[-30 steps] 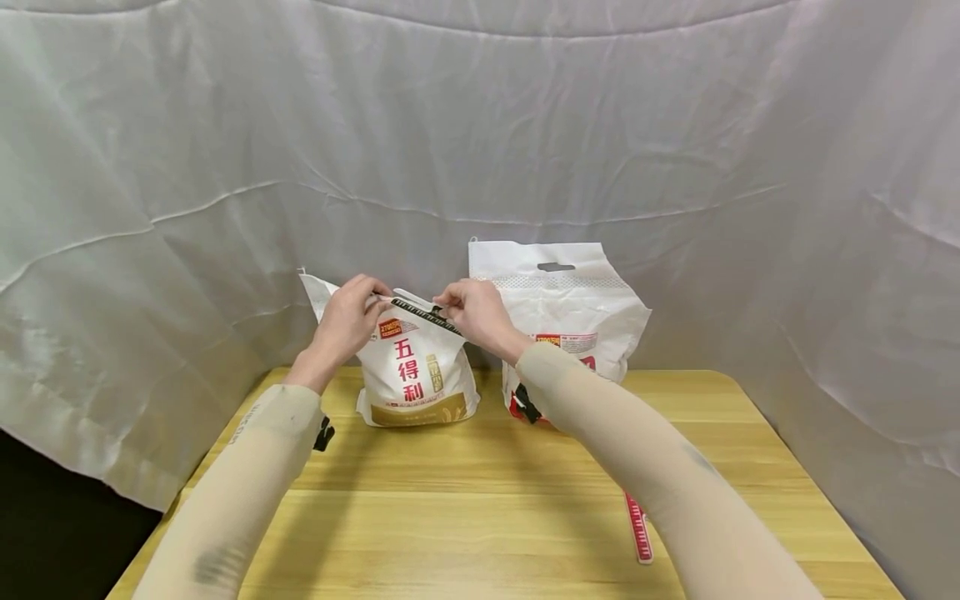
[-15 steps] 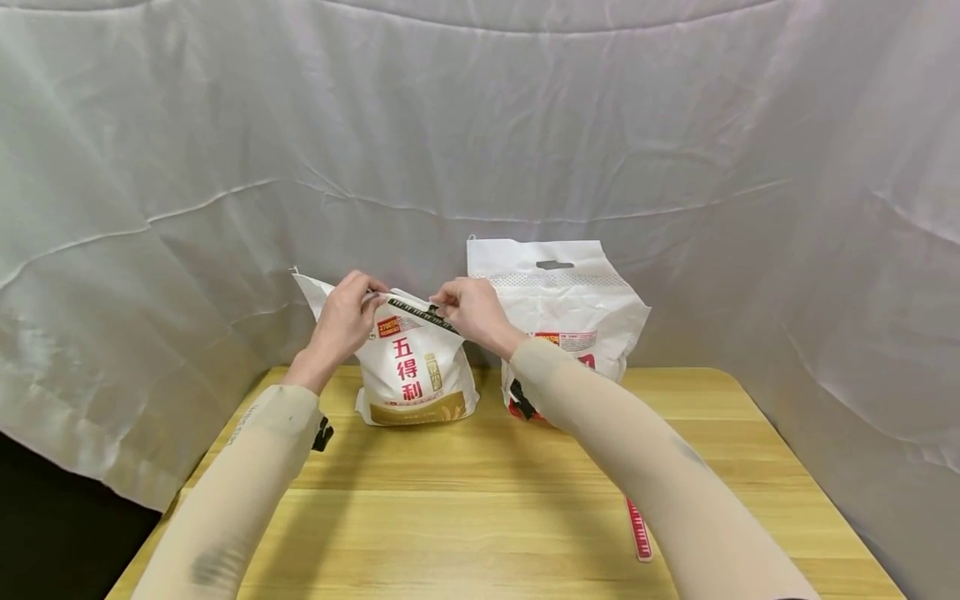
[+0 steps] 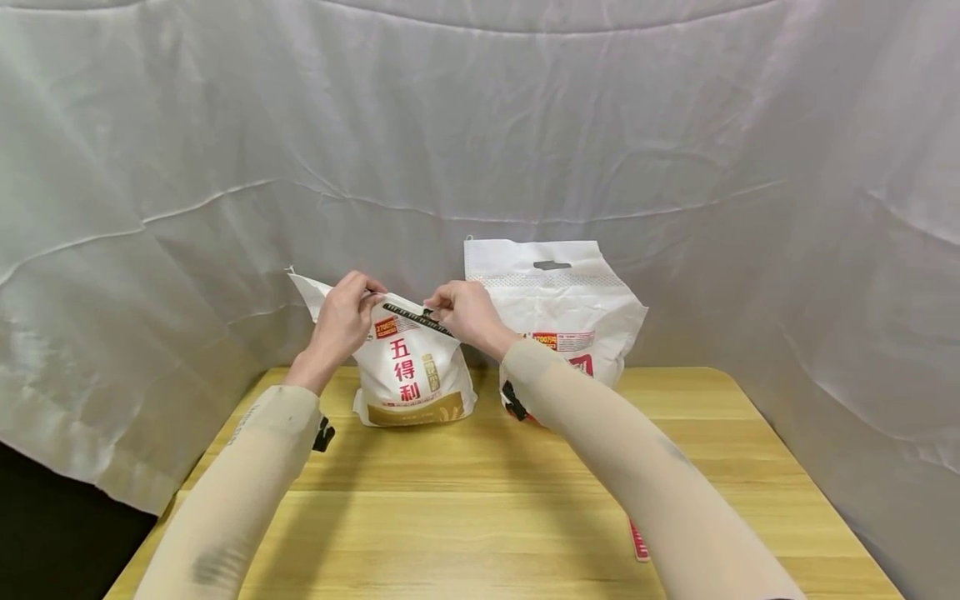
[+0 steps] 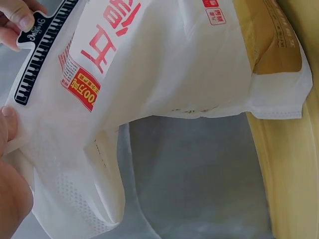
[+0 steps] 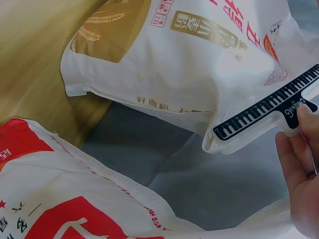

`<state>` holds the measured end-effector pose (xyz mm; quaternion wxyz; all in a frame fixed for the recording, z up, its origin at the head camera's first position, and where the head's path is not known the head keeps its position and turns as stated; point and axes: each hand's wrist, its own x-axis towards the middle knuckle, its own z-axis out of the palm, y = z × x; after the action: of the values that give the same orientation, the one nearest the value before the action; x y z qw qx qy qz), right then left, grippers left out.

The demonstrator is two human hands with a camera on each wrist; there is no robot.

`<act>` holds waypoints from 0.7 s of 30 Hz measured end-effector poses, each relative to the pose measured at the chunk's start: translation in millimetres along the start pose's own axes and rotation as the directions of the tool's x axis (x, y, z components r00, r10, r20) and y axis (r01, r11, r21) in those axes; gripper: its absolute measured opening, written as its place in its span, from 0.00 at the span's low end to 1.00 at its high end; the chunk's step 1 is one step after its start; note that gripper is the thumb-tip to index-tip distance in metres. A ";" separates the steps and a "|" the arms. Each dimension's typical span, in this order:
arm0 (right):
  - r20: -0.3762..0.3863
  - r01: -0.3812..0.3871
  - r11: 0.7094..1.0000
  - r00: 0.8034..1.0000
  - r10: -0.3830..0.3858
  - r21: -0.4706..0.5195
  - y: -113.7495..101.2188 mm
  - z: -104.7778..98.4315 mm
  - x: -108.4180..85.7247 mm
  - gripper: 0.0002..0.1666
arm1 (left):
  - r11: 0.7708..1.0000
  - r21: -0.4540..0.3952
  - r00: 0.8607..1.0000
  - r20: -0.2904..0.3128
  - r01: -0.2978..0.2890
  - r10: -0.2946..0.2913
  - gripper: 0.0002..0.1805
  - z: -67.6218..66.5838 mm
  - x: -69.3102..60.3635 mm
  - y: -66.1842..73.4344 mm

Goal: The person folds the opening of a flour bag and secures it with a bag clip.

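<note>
A white flour bag (image 3: 408, 367) with red lettering and a gold base stands at the left of the table's back, its top folded. A black clip with a piano-key pattern (image 3: 417, 319) lies along that fold. My right hand (image 3: 468, 315) pinches the clip's tab between thumb and fingers; the right wrist view shows the clip (image 5: 266, 102) across the bag's top edge. My left hand (image 3: 347, 312) pinches the bag's top at the clip's left end. In the left wrist view the left thumb (image 4: 9, 122) presses the white bag material, whose loose corner (image 4: 102, 184) sticks out beyond.
A second white flour bag (image 3: 558, 292) with red print and a handle slot stands close on the right, behind my right forearm. A red clip-like strip (image 3: 638, 540) lies on the wooden table (image 3: 420, 517), partly under the right sleeve. Grey cloth (image 3: 480, 125) hangs behind.
My right hand and the clip have shifted slightly left in the head view, along with the bag. The right sleeve now covers more of the red strip. Both hands keep their grips.
</note>
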<state>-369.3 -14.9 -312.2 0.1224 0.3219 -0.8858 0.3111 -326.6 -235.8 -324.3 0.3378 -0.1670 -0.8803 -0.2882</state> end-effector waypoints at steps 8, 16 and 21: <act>0.021 -0.044 0.999 0.999 0.044 -0.004 -1.6 0.4 0.7 0.15 | 0.999 0.015 0.999 -0.021 -0.038 0.038 0.03 -0.4 2.3 -2.2; 0.000 -0.052 0.998 0.999 0.052 -0.031 -0.9 1.7 -2.3 0.20 | 0.996 0.044 0.996 -0.040 -0.077 0.079 0.03 1.0 2.8 -2.7; -0.011 -0.049 0.998 0.999 0.049 -0.037 -1.0 2.0 -6.2 0.22 | 0.996 0.050 0.996 -0.047 -0.070 0.072 0.04 2.6 0.8 -2.0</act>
<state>-363.9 -13.7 -315.8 0.1254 0.2962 -0.8984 0.2990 -329.4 -235.7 -326.1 0.3729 -0.1831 -0.8720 -0.2588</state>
